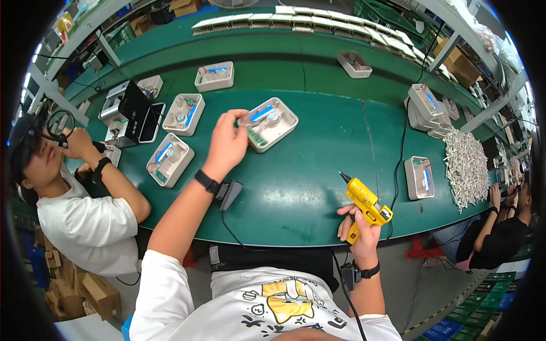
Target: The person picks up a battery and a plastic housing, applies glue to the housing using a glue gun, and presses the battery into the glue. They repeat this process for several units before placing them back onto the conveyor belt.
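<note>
My left hand [229, 142] grips the left wall of an open white plastic housing [288, 126] on the green bench. Inside that housing lie a blue cylindrical cell [262, 115], a round pale part [273, 117] and a green circuit board [258, 138]. Part of the housing's left side is hidden behind my fingers. At the bench's near edge, my right hand [364, 236] is closed around the handle of a yellow hot glue gun [367, 203]. Its dark nozzle points up and to the left, apart from the housing.
Similar housings [187, 115] stand to the left, and another [420, 177] to the right, beside a pile of small white parts [467, 167]. A silver-and-black case [122, 111] sits at left. One person [85, 210] works at left, another [500, 227] at right. Cables [402, 153] cross the bench.
</note>
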Motion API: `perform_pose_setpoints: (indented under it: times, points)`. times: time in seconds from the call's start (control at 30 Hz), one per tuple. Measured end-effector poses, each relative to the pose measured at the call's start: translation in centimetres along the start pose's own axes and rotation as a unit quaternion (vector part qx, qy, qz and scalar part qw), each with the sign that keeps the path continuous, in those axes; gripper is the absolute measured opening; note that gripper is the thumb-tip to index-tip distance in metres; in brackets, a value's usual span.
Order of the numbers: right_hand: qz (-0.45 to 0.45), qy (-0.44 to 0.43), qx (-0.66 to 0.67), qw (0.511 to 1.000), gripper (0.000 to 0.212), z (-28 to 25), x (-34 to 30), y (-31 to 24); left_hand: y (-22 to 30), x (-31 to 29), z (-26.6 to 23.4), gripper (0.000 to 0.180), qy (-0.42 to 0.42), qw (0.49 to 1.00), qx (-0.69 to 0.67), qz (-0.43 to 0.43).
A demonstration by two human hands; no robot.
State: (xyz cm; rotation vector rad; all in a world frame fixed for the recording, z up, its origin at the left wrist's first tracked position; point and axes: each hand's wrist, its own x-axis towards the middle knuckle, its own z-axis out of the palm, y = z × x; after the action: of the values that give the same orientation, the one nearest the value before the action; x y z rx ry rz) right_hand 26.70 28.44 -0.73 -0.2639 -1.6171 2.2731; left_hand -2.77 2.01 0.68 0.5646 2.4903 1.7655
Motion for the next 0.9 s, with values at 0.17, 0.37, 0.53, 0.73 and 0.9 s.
perform_pose_setpoints:
  times: [0.17, 0.37, 0.53, 0.73, 0.9]
  points:
    - [-0.004, -0.007, 0.024, 1.0, 0.017, -0.2, 0.1, 0.1, -1.5, 3.0, 2.9, 0.047, 0.001, 0.986, 0.036, 0.161]
    - [-0.008, -0.013, 0.045, 0.999, 0.018, -0.6, 0.4, 0.2, -3.5, 9.0, 1.8, 0.059, 0.115, 0.913, 0.351, 0.171]
    - [0.004, -0.001, 0.046, 0.999, 0.018, -0.5, 0.6, 0.0, -4.3, 13.9, -1.8, 0.052, 0.142, 0.804, 0.578, 0.013]
    - [0.007, -0.007, 0.058, 0.998, 0.018, -0.4, 0.4, 0.2, -3.8, 16.6, -5.6, 0.035, 0.054, 0.709, 0.702, -0.04]
    - [0.012, 0.0, 0.074, 0.997, 0.018, -0.7, 0.5, -0.1, 0.6, 11.1, -6.0, 0.024, 0.051, 0.841, 0.482, 0.242]
